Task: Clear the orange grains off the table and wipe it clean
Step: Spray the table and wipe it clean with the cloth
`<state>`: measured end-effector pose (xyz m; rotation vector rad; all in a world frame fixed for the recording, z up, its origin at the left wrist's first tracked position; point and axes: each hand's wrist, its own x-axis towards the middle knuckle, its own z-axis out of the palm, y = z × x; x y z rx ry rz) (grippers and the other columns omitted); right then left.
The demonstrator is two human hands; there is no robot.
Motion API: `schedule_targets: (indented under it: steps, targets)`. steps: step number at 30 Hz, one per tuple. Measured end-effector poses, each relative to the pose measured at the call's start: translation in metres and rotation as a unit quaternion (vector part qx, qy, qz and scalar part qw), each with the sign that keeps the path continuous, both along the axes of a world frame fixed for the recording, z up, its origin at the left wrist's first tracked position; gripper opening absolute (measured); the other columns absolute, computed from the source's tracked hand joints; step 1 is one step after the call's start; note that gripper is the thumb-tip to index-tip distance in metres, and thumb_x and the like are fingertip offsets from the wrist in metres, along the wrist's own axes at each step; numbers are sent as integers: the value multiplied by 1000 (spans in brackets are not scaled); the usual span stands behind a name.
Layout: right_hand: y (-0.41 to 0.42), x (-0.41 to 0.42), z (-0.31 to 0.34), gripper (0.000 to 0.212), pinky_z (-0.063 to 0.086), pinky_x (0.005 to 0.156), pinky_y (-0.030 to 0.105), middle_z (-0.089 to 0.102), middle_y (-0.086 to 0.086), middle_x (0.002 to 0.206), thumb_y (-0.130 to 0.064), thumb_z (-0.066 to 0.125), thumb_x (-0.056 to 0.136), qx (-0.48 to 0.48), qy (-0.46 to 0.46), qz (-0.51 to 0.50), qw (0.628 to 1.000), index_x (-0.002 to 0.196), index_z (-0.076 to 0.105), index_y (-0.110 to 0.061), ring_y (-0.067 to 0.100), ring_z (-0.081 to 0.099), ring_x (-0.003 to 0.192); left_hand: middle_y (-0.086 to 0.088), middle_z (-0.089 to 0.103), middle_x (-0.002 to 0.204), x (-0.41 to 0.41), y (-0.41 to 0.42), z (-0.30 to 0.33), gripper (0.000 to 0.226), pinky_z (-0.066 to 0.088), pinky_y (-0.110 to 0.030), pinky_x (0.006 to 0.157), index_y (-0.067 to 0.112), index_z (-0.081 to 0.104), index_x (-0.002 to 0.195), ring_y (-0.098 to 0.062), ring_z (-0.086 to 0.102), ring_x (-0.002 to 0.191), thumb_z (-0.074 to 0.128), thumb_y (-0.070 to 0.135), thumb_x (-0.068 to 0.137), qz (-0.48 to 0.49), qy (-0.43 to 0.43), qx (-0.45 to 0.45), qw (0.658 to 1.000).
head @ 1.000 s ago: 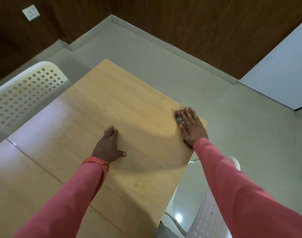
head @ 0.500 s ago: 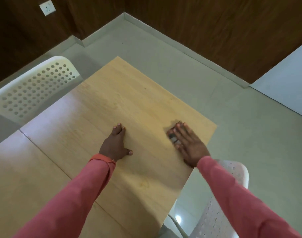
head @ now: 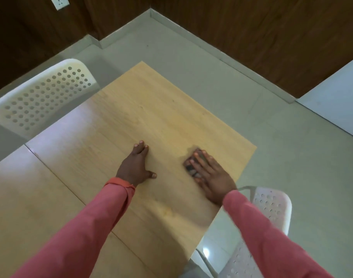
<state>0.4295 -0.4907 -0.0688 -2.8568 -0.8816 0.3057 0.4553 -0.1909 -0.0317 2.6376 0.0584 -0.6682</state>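
The wiping step is in hand. The right hand (head: 212, 178) lies flat, fingers straight and together, pressing a small dark cloth (head: 191, 166) onto the wooden counter (head: 151, 109); nothing is curled round the cloth, so this grip is open and works by pressure alone. The cloth sits near the counter's right edge, somewhat short of the far right corner, and only its left margin shows past the fingers. The left hand (head: 136, 164) rests palm down near the middle of the counter, fingers straight and thumb spread, gripping nothing; it looks like a brace for the body.

No orange grains can be made out anywhere on the counter from this head view. A faint yellowish smear (head: 167, 211) shows on the wood toward the near edge, between the two pink sleeves. Judging by that, the clearing of grains seems done or nearly so, and what remains is wiping.

The next move probably calls for sliding the cloth under steady downward pressure toward the unwiped wood, most likely back toward the near edge where the smear lies, in overlapping strokes. Since the cloth is merely pressed, a fast stroke could let it slip out from under the palm. The seam (head: 57, 175) running across the left part of the counter may catch residue and need a pass along its length
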Motion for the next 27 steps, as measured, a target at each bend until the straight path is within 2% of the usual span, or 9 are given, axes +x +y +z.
schedule_targets:
  steps: [2, 6, 11, 14, 16, 18, 21, 24, 27]
  targets:
    - [-37, 25, 5, 61, 19, 124, 46, 15, 5, 167, -41, 30, 102, -1, 5, -76, 997, 158, 27, -18, 24, 3, 156, 0, -2, 163, 0, -1, 0, 114, 24, -36, 118, 13, 13, 155, -18, 3, 150, 83, 42, 69, 2, -2, 1, 1000]
    - [-14, 122, 12, 63, -4, 126, 34, 4, 1, 168, -47, 25, 104, -47, 1, -198, 979, 161, 11, -23, 20, -11, 154, -1, 0, 163, 1, 0, -2, 113, 25, -36, 117, 11, 14, 155, -19, 4, 150, 83, 40, 70, 0, -3, 4, 1000]
    - [87, 167, 14, 62, 7, 126, 44, 3, 2, 169, -48, 24, 105, -33, 4, -107, 994, 161, 12, -24, 24, -10, 155, -1, 2, 163, 2, 0, -2, 112, 26, -36, 116, 12, 16, 154, -19, 5, 150, 84, 38, 70, 2, -8, -2, 1000]
    - [111, 112, 6, 63, 2, 127, 44, -4, 2, 168, -49, 14, 104, -50, 4, 12, 999, 161, 6, -24, 25, -14, 154, 1, 3, 163, 2, 0, -1, 113, 26, -36, 117, 13, 17, 154, -18, 6, 150, 85, 38, 68, 8, -4, -6, 1000]
    - [84, 63, 1, 62, 6, 126, 44, 4, 5, 168, -48, 15, 105, -41, 0, 67, 997, 161, 14, -21, 27, -7, 155, 1, 2, 163, 0, 0, -1, 113, 26, -35, 117, 13, 16, 154, -18, 5, 150, 85, 38, 68, 12, -1, -9, 1000]
    - [32, 35, -1, 60, 15, 125, 45, 12, 5, 168, -44, 23, 105, -7, -4, 50, 999, 159, 24, -19, 26, 1, 156, 3, 1, 163, 1, 1, -2, 113, 27, -35, 116, 14, 16, 155, -16, 4, 150, 85, 39, 68, 14, -3, -10, 1000]
    - [-23, 50, 5, 61, 16, 124, 45, 6, 0, 168, -45, 27, 103, -3, 13, -86, 996, 160, 17, -25, 19, -5, 155, 4, 2, 163, 0, 3, -1, 113, 28, -35, 116, 15, 18, 154, -16, 6, 149, 85, 41, 68, 17, -8, -16, 1000]
    - [-6, 99, 10, 66, 2, 127, 39, -2, -1, 168, -52, 19, 100, -43, 13, -177, 983, 161, 10, -26, 18, -13, 154, 5, 7, 162, -5, 5, -1, 107, 26, -35, 117, 16, 22, 153, -14, 8, 149, 83, 42, 69, 25, -21, -27, 999]
    - [47, 118, 10, 63, -2, 126, 38, -2, 2, 169, -49, 22, 103, -53, 9, -142, 988, 161, 9, -25, 22, -13, 154, 6, 12, 162, -23, 11, -1, 97, 25, -33, 117, 16, 26, 152, -12, 12, 149, 80, 39, 75, 40, -32, -30, 998]
